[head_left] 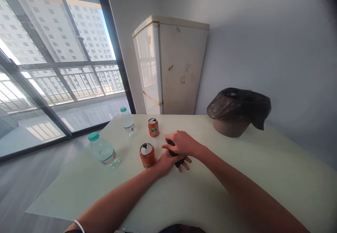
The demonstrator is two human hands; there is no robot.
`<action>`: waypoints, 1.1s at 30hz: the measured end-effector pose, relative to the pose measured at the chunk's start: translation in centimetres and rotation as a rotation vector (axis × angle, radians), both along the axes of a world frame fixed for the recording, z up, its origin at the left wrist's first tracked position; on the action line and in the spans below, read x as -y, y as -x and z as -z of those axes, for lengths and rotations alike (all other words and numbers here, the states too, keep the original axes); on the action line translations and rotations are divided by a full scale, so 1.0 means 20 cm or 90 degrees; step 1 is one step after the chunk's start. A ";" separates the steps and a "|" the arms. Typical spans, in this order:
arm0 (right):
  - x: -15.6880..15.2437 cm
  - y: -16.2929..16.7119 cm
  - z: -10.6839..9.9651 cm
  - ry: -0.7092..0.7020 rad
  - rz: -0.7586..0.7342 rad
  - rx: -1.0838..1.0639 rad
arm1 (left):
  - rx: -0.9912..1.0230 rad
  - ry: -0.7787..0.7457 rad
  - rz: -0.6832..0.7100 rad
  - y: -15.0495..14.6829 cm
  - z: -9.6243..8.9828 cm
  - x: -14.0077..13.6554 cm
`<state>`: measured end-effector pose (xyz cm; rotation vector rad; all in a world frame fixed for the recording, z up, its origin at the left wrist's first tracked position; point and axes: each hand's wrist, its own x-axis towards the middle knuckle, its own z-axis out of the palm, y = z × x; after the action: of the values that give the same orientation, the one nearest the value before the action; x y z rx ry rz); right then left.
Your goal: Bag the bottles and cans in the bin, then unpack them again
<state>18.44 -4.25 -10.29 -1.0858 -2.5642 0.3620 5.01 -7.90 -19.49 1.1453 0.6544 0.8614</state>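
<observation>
In the middle of the table, my right hand (181, 142) reaches over my left hand (168, 161). Its fingers are closed round a small black object (172, 148) that lies against the left hand; what kind of thing it is, I cannot make out. The left hand's fingers are spread and stretch out beyond the object, holding nothing that I can see. An orange drink can (147, 155), opened at the top, stands right beside the left wrist. Behind it is a second orange can (153, 127), also opened.
Two clear plastic bottles with green caps, a nearer bottle (104, 152) and a farther bottle (127, 122), stand left on the white table (223, 176). A bin (230, 127) lined with a black bag (237, 106) sits at the back right. Behind the table is a fridge (181, 68).
</observation>
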 end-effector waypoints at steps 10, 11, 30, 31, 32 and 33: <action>-0.03 -0.02 0.02 0.008 -0.033 -0.001 | 0.006 -0.010 -0.030 0.00 0.01 0.00; -0.03 -0.02 0.02 0.009 -0.040 -0.006 | 0.004 -0.012 -0.032 0.00 0.01 0.00; -0.15 -0.11 -0.02 0.011 0.094 -0.233 | 0.008 0.021 0.014 0.00 0.02 -0.03; -0.15 -0.12 -0.02 0.003 0.106 -0.245 | 0.012 0.018 0.023 0.00 0.02 -0.03; -0.16 -0.13 -0.03 -0.005 0.118 -0.256 | 0.016 0.015 0.033 0.00 0.03 -0.03; -0.17 -0.14 -0.04 -0.013 0.128 -0.267 | 0.019 0.012 0.041 0.00 0.03 -0.03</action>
<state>21.28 -0.92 -9.57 -1.1135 -2.0699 0.4566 4.93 -7.29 -20.10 1.1294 0.5974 0.8151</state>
